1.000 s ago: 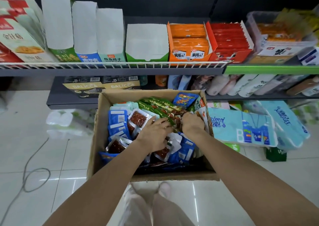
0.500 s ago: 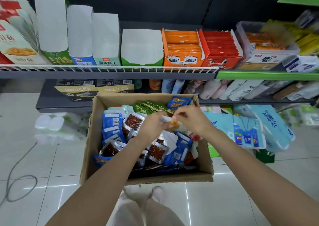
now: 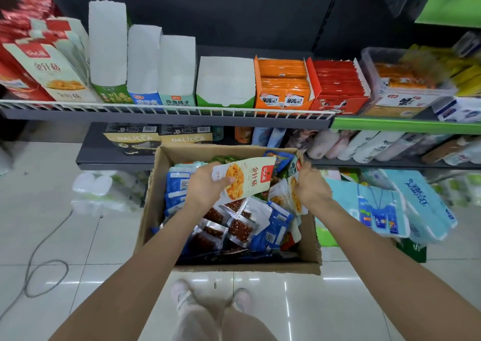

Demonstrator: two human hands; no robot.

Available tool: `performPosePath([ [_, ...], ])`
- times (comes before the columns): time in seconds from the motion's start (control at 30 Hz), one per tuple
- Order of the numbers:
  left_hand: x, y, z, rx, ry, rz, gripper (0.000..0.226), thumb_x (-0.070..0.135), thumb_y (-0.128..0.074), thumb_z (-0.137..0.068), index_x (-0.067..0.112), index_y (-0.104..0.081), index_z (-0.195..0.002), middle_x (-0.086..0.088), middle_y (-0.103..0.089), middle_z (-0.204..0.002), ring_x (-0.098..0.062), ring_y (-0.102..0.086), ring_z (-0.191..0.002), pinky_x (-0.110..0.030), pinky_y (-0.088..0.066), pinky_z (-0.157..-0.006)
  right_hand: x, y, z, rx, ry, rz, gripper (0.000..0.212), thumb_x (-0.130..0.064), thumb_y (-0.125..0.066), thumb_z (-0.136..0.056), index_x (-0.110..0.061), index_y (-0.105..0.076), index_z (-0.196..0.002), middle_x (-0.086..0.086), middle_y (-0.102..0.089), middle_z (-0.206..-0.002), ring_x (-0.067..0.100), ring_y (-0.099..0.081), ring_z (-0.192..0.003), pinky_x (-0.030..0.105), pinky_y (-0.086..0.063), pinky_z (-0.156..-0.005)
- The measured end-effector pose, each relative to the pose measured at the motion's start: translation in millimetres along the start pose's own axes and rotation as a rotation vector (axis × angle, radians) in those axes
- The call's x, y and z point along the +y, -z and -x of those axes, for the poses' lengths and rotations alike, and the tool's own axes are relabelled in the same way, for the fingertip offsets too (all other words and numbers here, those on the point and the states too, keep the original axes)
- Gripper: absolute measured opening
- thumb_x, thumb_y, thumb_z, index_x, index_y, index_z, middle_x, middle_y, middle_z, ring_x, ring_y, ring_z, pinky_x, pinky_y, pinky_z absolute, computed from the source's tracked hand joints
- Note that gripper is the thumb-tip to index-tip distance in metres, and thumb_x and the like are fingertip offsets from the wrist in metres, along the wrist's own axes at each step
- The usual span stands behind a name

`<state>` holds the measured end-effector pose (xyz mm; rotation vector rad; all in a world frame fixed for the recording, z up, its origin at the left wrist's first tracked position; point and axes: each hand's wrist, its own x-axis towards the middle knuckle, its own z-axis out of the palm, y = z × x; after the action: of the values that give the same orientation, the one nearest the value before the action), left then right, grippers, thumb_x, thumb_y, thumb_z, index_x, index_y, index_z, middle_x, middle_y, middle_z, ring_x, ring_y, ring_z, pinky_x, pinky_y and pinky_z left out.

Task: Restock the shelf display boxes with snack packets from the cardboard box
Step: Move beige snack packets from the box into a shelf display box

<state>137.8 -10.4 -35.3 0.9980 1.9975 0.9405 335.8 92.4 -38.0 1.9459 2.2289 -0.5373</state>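
Packets (image 3: 235,226) fill the cardboard box (image 3: 311,247) on the tiled floor (image 3: 52,236), just below the shelf (image 3: 166,114). The left hand (image 3: 205,184) grips 1 cream packet (image 3: 243,180) by its left end, thumb on its face, holding it flat above the box. The right hand (image 3: 311,184) curls round the top of 2 or so similar packets (image 3: 292,197) standing at the box's right side; their exact number is hard to tell, since the hand hides their upper edges. Lower layers in the box are buried in shadow. On the shelf, 4 white display boxes (image 3: 225,80) face away, so their contents cannot be seen; orange (image 3: 282,83) and red (image 3: 338,85) ones look full. Blur smears the far right of the shelf. A grey cable (image 3: 39,270) loops on the floor, and tissue packs (image 3: 385,210) lean beside the box.
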Motion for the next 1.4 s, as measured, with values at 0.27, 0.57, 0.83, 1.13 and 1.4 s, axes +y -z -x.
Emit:
performPosePath([
  [0.27, 25, -5, 13, 0.015, 0.111, 0.375, 0.014, 0.017, -0.070, -0.084, 0.017, -0.063, -0.095, 0.002, -0.070, -0.090, -0.013, -0.065, -0.076, -0.026, -0.053, -0.064, -3, 33, 25, 0.155, 0.089, -0.095, 0.033, -0.004, -0.036, -0.096, -0.007, -0.039, -0.129, 0.024, -0.058, -0.109, 0.039, -0.057, -0.098, 0.036, -0.037, -0.066],
  [0.57, 35, 31, 17, -0.188, 0.159, 0.544, 0.027, 0.016, -0.065, -0.087, 0.016, -0.061, -0.114, -0.003, -0.071, -0.102, -0.019, -0.067, -0.092, -0.032, -0.054, -0.076, -6, 73, 28, -0.096, 0.018, -1.341, 0.017, -0.015, -0.061, -0.091, -0.004, -0.067, -0.102, 0.015, -0.071, -0.096, 0.028, -0.066, -0.084, 0.042, -0.053, -0.080],
  [0.83, 20, 93, -5, -0.070, 0.265, 0.951, 0.029, 0.013, -0.052, -0.095, 0.007, -0.054, -0.123, -0.013, -0.064, -0.117, -0.025, -0.065, -0.096, -0.036, -0.060, -0.064, -73, 69, 19, -0.227, -0.034, -1.699, 0.014, 0.007, -0.046, -0.091, 0.001, -0.054, -0.080, 0.016, -0.059, -0.084, 0.021, -0.063, -0.072, 0.025, -0.054, -0.060],
  [1.13, 7, 175, -52, -0.069, 0.194, 1.212, 0.021, 0.014, -0.039, -0.100, 0.011, -0.057, -0.111, -0.003, -0.072, -0.090, -0.017, -0.070, -0.079, -0.030, -0.058, -0.061, -247, 29, 28, -0.415, -0.007, -1.839, 0.036, 0.007, -0.038, -0.089, -0.004, -0.060, -0.116, 0.017, -0.064, -0.113, 0.029, -0.061, -0.100, 0.041, -0.045, -0.095],
  [1.4, -27, 276, -111, 0.070, -0.025, 0.931, 0.053, 0.004, -0.060, -0.089, 0.027, -0.043, -0.134, -0.006, -0.056, -0.130, -0.021, -0.055, -0.117, -0.036, -0.049, -0.095, -366, 31, 13, -0.237, 0.261, -1.336, 0.043, -0.022, -0.074, -0.078, -0.023, -0.059, -0.119, -0.006, -0.066, -0.115, 0.012, -0.057, -0.110, 0.028, -0.045, -0.089],
])
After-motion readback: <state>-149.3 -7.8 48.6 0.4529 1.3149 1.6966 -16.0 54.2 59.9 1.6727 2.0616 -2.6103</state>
